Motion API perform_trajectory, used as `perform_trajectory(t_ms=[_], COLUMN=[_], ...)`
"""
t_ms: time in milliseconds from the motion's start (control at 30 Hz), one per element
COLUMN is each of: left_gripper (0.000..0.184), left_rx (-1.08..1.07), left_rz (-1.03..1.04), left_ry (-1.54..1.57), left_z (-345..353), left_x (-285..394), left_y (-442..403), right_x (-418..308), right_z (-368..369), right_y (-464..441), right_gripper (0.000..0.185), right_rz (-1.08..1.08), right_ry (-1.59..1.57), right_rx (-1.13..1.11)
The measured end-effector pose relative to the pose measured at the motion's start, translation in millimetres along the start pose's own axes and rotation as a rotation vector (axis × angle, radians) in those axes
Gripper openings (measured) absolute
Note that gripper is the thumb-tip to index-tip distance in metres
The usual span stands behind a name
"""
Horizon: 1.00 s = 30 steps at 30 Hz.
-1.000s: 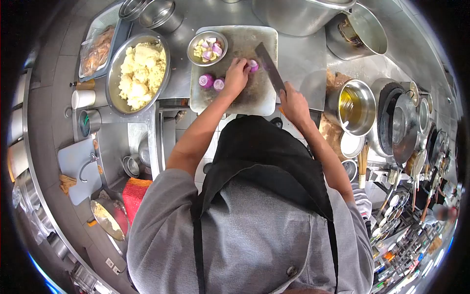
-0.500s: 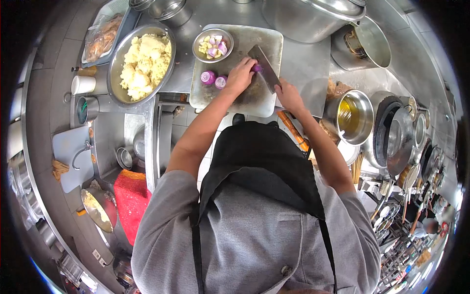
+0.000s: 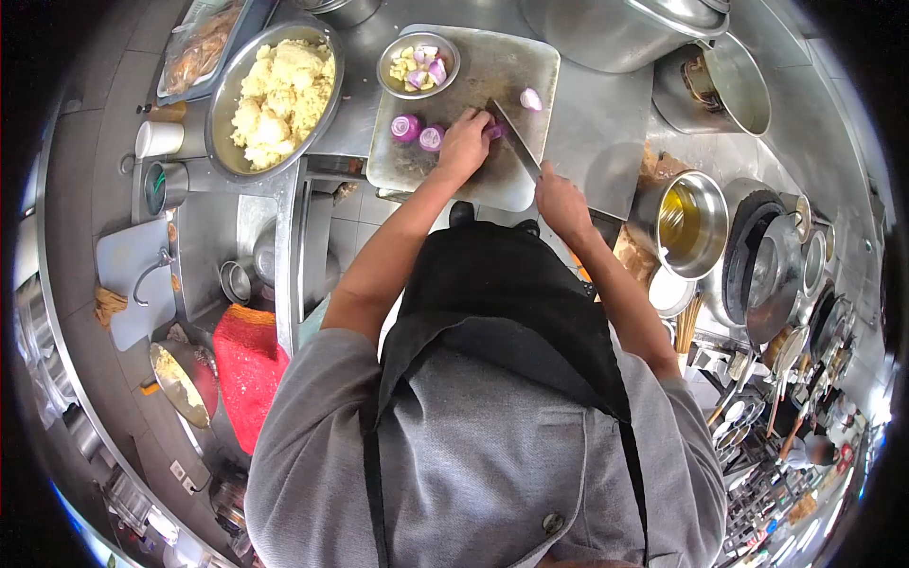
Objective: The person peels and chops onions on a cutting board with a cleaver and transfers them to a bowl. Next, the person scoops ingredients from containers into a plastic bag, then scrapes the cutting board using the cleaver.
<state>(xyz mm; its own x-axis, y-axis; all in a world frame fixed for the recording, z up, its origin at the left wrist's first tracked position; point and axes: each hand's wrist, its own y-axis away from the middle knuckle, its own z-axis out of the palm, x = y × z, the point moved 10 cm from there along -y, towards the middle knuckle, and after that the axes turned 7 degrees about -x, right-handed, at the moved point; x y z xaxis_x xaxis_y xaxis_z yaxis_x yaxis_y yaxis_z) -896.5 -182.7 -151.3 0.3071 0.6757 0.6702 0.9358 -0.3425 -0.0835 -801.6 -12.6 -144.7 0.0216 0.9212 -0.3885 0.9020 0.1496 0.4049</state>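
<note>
On the cutting board (image 3: 393, 170), my left hand (image 3: 464, 146) has its fingers closed on a piece of red onion (image 3: 493, 131). My right hand (image 3: 562, 202) grips the handle of a cleaver (image 3: 515, 140), whose blade stands nearly edge-on beside that piece. Beyond the blade, at the board's right side, lies a cut onion chunk (image 3: 531, 98). Two more peeled red onion pieces, one farther left (image 3: 406, 128) and one nearer my fingers (image 3: 431, 138), rest on the board. A small metal bowl (image 3: 383, 72) at the upper left contains onion chunks and pale yellow pieces.
Left of the board stands a large metal bowl (image 3: 217, 126) heaped with a yellow mash (image 3: 282, 104). Large pots (image 3: 606, 38) crowd the back right. A pot of yellow oil (image 3: 679, 220) sits to the right, near a wok (image 3: 775, 275). A sink is at left.
The cleaver has turned from showing its broad face to nearly edge-on. An onion chunk now lies right of the blade. My left hand remains at the onion; the view has shifted slightly.
</note>
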Motion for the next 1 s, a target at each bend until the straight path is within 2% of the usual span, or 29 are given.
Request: perform_trajectory(t_ms=[133, 233, 433, 533, 633, 700, 833, 900, 1000], left_gripper=[0.016, 0.013, 0.010, 0.009, 0.009, 0.009, 0.008, 0.014, 0.024], left_rx=[0.034, 0.067, 0.098, 0.101, 0.104, 0.114, 0.497, 0.609, -0.076], left_rz=[-0.029, -0.026, 0.001, 0.005, -0.013, -0.033, -0.083, 0.153, 0.009], left_ry=[0.093, 0.077, 0.107, 0.113, 0.121, 0.132, 0.254, 0.099, -0.077], left_z=[-4.9, -5.1, -6.4, -5.7, -3.9, 1.1, -53.7, -91.7, -39.3], left_x=[-11.1, -9.2, -12.2, -11.1, -15.0, -17.0, -0.2, 55.3, 83.4], left_y=[4.1, 7.4, 12.3, 11.9, 13.6, 7.2, -13.8, -35.8, -97.5], right_x=[-27.8, -15.2, -29.2, -12.5, -7.0, 1.5, 7.4, 7.1, -5.9], right_z=[-23.8, 10.7, -7.0, 17.5, -11.8, -22.5, -38.4, -33.4, -3.0], right_y=[17.9, -2.6, 14.8, -5.5, 3.1, 11.3, 23.4, 25.2, 22.8], right_gripper=[0.014, 0.014, 0.017, 0.020, 0.024, 0.024, 0.022, 0.022, 0.023], right_rz=[-0.023, -0.001, -0.007, -0.060, -0.087, -0.028, -0.016, -0.029, -0.024], right_ry=[-0.016, 0.028, -0.010, -0.102, -0.195, -0.268, -0.329, -0.372, -0.462], right_rx=[0.027, -0.021, -0.033, -0.017, 0.035, 0.085, 0.091, 0.016, -0.153])
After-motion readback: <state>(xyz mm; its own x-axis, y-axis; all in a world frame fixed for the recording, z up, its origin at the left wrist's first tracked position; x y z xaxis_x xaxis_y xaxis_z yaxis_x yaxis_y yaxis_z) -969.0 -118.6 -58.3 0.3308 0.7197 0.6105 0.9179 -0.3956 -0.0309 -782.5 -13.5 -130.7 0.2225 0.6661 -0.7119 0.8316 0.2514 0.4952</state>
